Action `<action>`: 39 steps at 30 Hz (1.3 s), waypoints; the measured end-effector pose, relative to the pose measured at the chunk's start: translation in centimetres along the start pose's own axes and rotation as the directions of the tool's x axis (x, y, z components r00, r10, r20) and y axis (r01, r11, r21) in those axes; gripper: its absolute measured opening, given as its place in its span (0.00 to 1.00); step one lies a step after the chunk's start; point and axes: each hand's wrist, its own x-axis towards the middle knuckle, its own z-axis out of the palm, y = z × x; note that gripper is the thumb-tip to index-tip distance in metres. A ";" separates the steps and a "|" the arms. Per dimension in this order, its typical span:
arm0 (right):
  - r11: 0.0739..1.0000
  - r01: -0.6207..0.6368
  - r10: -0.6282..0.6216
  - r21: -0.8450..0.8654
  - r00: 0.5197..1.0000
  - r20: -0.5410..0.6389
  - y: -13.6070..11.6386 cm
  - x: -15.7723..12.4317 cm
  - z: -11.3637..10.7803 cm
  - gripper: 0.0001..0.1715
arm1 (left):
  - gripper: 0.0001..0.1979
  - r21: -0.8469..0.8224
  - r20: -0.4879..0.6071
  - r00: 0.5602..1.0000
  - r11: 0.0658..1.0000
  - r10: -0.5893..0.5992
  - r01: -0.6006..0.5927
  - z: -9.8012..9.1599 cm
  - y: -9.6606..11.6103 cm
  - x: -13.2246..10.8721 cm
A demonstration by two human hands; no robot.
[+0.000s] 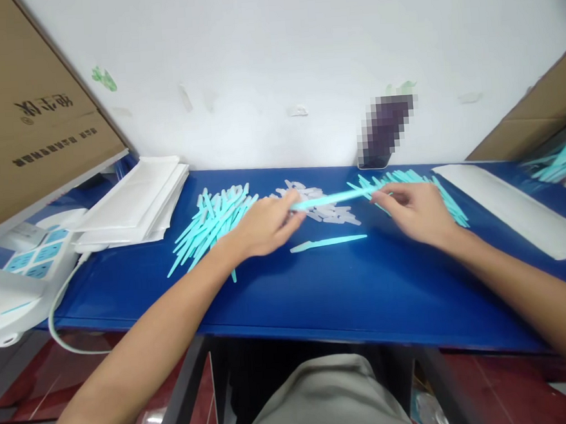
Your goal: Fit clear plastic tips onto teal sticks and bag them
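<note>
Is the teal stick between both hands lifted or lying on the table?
Lifted: the teal stick is gripped at its ends by left hand and right hand.

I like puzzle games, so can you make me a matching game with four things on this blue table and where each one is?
Things:
1 held stick
2 loose stick
3 clear pieces
4 white bags

Places:
A stacked at the far left of the blue table
B heaped in the middle, just behind the held stick
C lying alone, nearest the person
D pinched between the left hand and right hand

Pairs: 1-D, 2-C, 3-B, 4-A
</note>
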 end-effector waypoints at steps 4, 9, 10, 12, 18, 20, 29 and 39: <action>0.982 -0.052 0.047 -0.180 0.998 -0.028 0.9 0.7 -0.3 0.16 | 0.14 0.175 0.204 0.969 0.969 0.140 -0.177 1.5 2.1 0.1; 0.886 0.040 0.018 -0.463 0.993 0.119 4.4 1.6 0.2 0.27 | 0.13 0.214 0.254 0.962 0.964 0.103 -0.160 1.0 2.4 -0.1; 0.871 0.057 0.021 -0.487 0.988 0.154 4.9 1.7 0.4 0.29 | 0.14 0.199 0.255 0.960 0.966 0.113 -0.167 0.9 2.3 -0.2; 0.856 0.089 0.018 -0.509 0.979 0.202 5.6 1.8 0.8 0.31 | 0.17 0.162 0.256 0.954 0.966 0.154 -0.200 1.0 2.2 -0.2; 0.829 0.157 -0.026 -0.537 0.970 0.243 5.1 1.9 1.2 0.27 | 0.13 0.114 0.292 0.937 0.965 0.193 -0.234 2.3 2.6 -0.2; 0.836 0.137 -0.004 -0.532 0.970 0.244 4.9 1.9 1.1 0.25 | 0.13 0.160 0.315 0.933 0.959 0.176 -0.235 2.3 2.8 -0.2; 0.860 0.091 0.028 -0.502 0.974 0.224 5.4 2.1 1.2 0.27 | 0.09 0.522 0.347 0.921 0.778 0.180 -0.349 1.6 2.8 -0.3; 0.874 0.004 0.088 -0.485 0.982 0.166 5.4 2.4 1.7 0.29 | 0.16 0.464 0.072 0.994 0.879 0.084 -0.108 -2.5 -2.5 -0.2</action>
